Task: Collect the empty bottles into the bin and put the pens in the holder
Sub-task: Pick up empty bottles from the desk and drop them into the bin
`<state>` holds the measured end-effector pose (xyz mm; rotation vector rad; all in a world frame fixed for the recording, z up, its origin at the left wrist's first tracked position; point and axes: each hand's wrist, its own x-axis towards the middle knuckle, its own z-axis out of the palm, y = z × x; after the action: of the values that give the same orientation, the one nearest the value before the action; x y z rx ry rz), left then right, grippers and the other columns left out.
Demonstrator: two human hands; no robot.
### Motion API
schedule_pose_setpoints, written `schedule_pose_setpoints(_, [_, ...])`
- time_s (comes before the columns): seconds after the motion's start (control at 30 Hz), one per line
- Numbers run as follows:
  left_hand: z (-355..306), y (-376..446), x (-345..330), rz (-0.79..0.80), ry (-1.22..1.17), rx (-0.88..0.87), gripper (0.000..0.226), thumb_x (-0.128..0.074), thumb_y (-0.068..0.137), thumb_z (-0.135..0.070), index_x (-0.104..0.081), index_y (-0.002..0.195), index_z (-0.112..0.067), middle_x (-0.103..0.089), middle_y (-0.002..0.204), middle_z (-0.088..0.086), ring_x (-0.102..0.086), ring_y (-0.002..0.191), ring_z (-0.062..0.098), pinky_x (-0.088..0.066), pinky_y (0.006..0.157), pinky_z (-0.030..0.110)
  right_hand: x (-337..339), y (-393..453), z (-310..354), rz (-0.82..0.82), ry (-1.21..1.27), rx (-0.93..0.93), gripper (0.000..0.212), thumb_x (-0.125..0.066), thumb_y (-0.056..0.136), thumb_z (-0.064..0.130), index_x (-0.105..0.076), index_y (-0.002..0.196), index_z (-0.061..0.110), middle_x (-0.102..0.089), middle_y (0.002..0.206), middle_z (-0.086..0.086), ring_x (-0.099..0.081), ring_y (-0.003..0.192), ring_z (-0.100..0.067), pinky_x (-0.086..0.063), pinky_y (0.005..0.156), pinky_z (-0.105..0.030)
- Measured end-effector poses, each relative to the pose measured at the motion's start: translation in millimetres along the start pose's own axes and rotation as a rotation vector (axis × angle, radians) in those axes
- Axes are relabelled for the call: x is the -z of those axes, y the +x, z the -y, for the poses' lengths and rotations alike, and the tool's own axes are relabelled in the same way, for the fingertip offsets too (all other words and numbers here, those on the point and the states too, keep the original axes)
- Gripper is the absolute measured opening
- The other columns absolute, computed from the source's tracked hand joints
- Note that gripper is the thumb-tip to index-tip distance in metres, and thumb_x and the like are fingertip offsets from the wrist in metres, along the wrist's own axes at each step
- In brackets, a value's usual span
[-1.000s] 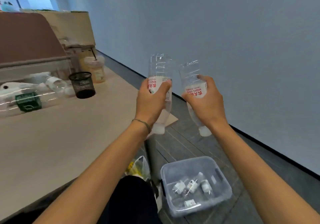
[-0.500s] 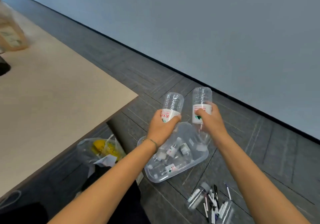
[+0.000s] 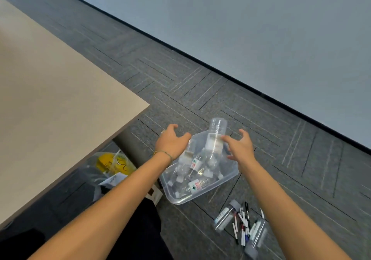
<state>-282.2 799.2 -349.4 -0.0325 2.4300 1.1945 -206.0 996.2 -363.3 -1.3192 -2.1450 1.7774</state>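
Observation:
A clear plastic bin (image 3: pixel 226 177) sits on the carpet and holds several empty clear bottles with white labels. Above it, my left hand (image 3: pixel 171 142) and my right hand (image 3: pixel 240 146) are both spread with fingers apart, holding nothing. One clear bottle (image 3: pixel 215 137) stands neck-down, blurred, between my hands and drops into the bin. A second blurred bottle (image 3: pixel 185 155) falls just below my left palm. Several pens (image 3: pixel 243 225) lie scattered on the floor near my right forearm, beside two more clear bottles (image 3: pixel 225 215).
A beige table (image 3: pixel 50 107) fills the left, its round leg (image 3: pixel 132 147) standing close to the bin. A clear bag with yellow contents (image 3: pixel 112 163) lies under the table. Grey carpet runs to the wall and its dark baseboard (image 3: pixel 261 93).
Both hands came down over the bin and let go of their bottles, which are dropping in. The view swung from the table down to the floor.

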Motion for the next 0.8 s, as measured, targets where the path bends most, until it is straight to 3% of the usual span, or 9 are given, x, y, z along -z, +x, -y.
schedule_pose_setpoints(0.1, [-7,-2,3,-0.016,-0.010,-0.044,0.060,-0.060,0.081,-0.052,-0.050,0.135,-0.028,-0.065,0.095,0.001,-0.063,0.076,0.020,-0.053,0.070,0.039,-3,0,-1,-0.049,-0.032,0.039,0.067,-0.069,0.085,0.031,-0.042,0.147,0.028,-0.054,0.140,-0.005,-0.062,0.115,-0.026,-0.055,0.096,-0.055])
schedule_pose_setpoints(0.2, [-16,-9,3,-0.015,-0.003,-0.098,0.066,-0.054,0.073,-0.058,-0.050,0.133,-0.032,-0.066,0.102,0.004,-0.062,0.080,0.021,-0.056,0.079,0.043,-3,-12,10,-0.027,-0.051,0.115,0.043,-0.064,0.088,0.021,-0.058,0.130,0.026,-0.064,0.106,-0.002,-0.065,0.089,-0.019,-0.058,0.087,-0.052])
schedule_pose_setpoints(0.27, [-24,-17,2,-0.017,0.006,-0.147,0.063,-0.054,0.074,-0.055,-0.051,0.132,-0.032,-0.066,0.106,0.005,-0.064,0.086,0.022,-0.056,0.083,0.045,-2,-23,19,-0.001,-0.065,0.186,0.034,-0.063,0.088,0.017,-0.063,0.120,0.029,-0.066,0.100,-0.001,-0.066,0.086,-0.019,-0.059,0.086,-0.050])
schedule_pose_setpoints(0.5, [-61,-55,12,-0.080,0.169,-0.442,0.049,-0.063,0.087,-0.037,-0.053,0.134,-0.028,-0.060,0.115,0.002,-0.060,0.100,0.021,-0.053,0.088,0.043,17,-75,61,-0.012,-0.190,0.572,0.026,-0.061,0.090,0.012,-0.069,0.110,0.027,-0.068,0.099,0.007,-0.064,0.090,-0.010,-0.053,0.076,-0.028])
schedule_pose_setpoints(0.63, [-85,-92,39,-0.225,0.340,-0.675,0.048,-0.061,0.089,-0.032,-0.053,0.136,-0.026,-0.062,0.121,0.005,-0.059,0.112,0.025,-0.052,0.090,0.043,24,-114,93,-0.052,-0.266,0.811,0.029,-0.063,0.087,0.015,-0.070,0.111,0.028,-0.068,0.103,0.011,-0.061,0.097,-0.006,-0.050,0.083,-0.028])
schedule_pose_setpoints(0.8, [-93,-143,102,-0.484,0.506,-0.779,0.049,-0.058,0.088,-0.034,-0.053,0.136,-0.025,-0.063,0.120,0.004,-0.060,0.109,0.026,-0.053,0.088,0.044,9,-173,132,-0.035,-0.251,1.061,0.031,-0.065,0.085,0.013,-0.070,0.112,0.026,-0.068,0.105,0.009,-0.061,0.100,-0.010,-0.050,0.090,-0.032])
